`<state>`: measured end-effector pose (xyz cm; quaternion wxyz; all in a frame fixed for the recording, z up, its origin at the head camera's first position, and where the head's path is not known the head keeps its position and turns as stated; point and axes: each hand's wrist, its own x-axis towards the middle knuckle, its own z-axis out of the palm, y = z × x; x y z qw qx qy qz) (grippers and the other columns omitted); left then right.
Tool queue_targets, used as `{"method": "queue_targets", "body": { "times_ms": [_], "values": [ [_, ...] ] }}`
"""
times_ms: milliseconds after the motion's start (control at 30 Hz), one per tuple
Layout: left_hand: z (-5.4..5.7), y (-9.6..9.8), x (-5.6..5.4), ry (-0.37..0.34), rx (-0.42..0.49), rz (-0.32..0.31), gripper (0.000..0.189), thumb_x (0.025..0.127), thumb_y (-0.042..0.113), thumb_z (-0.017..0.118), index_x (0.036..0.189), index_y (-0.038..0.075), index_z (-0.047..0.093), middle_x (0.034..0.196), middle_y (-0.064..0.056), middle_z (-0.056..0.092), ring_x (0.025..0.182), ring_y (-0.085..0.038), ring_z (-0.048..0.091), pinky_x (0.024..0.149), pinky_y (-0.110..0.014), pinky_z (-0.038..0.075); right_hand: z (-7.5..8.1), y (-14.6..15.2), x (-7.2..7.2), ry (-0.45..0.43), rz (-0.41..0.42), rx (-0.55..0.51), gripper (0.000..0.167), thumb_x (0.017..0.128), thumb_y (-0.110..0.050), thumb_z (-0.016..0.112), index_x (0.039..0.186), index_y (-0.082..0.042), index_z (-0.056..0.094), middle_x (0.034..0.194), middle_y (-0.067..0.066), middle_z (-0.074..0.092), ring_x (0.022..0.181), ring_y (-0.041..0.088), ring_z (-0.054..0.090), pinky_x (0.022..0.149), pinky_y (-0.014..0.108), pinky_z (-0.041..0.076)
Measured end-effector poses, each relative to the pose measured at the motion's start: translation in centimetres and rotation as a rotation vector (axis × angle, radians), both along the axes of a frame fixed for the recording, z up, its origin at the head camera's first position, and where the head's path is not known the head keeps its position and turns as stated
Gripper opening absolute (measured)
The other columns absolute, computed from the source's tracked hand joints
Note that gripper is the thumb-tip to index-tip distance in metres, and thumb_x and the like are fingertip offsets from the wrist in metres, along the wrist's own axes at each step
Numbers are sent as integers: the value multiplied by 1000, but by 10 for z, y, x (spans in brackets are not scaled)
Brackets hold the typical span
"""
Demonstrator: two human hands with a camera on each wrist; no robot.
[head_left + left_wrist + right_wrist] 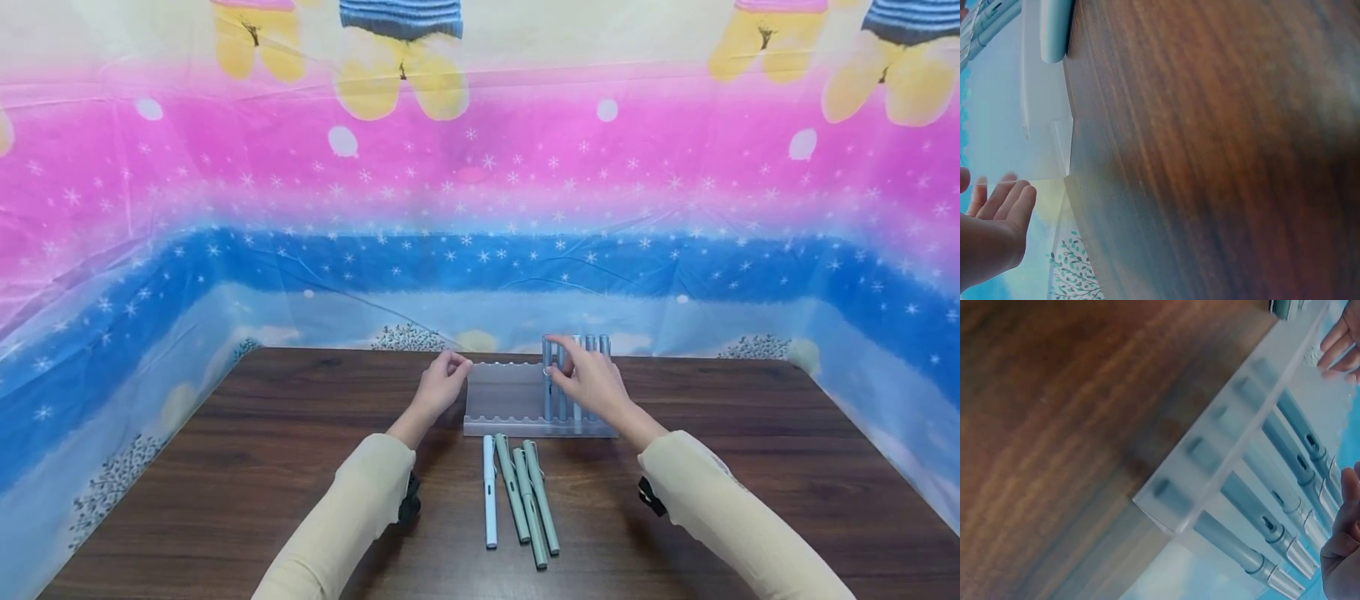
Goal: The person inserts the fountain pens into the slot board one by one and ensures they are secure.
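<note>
A translucent pen rack with scalloped ledges leans back on the table. My left hand grips its upper left edge; in the left wrist view fingertips overlap the clear side edge. Several blue-grey pens stand side by side in the rack's right half, clips towards the top. My right hand is over these pens, index finger stretched to the top of the leftmost one and thumb apart, lower at its cap. In the right wrist view the right hand is partly cut off beside the caps.
In front of the rack lie a pale blue pen and three sage-green pens, two of them overlapping. The dark wooden table ends at a printed pink and blue cloth hung behind and along both sides.
</note>
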<state>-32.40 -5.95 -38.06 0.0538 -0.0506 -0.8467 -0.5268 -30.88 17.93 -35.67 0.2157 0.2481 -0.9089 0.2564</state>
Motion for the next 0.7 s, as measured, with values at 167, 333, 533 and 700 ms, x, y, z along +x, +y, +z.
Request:
{"method": "queue_targets", "body": {
  "times_ms": [167,333,533,700],
  "values": [
    [0,0,1,-7,-4,0,22,92,23,46,102,3,51,111,-17,53,106,-31,48,87,-42,39,-9,-1,10,-17,35,19,34,82,-18,62,115,-15,54,59,-12,48,39,6,37,33,22,26],
    [0,0,0,-7,2,2,22,92,23,47,101,4,51,110,-17,54,106,-30,48,87,-42,39,-17,-1,20,-71,67,45,26,82,-20,62,107,-15,58,59,-15,48,41,3,39,35,22,30],
    [0,0,0,-7,6,3,22,92,23,47,102,4,51,109,-17,54,106,-30,48,87,-42,39,-24,-2,30,-142,144,60,22,81,-19,63,101,-10,61,60,-14,50,46,2,42,41,22,36],
    [0,0,0,-3,2,4,22,92,22,46,102,3,51,110,-17,54,107,-31,48,87,-43,38,-29,-3,37,-230,185,82,20,81,-18,63,99,-9,62,62,-12,52,47,3,43,42,22,37]
  ]
}}
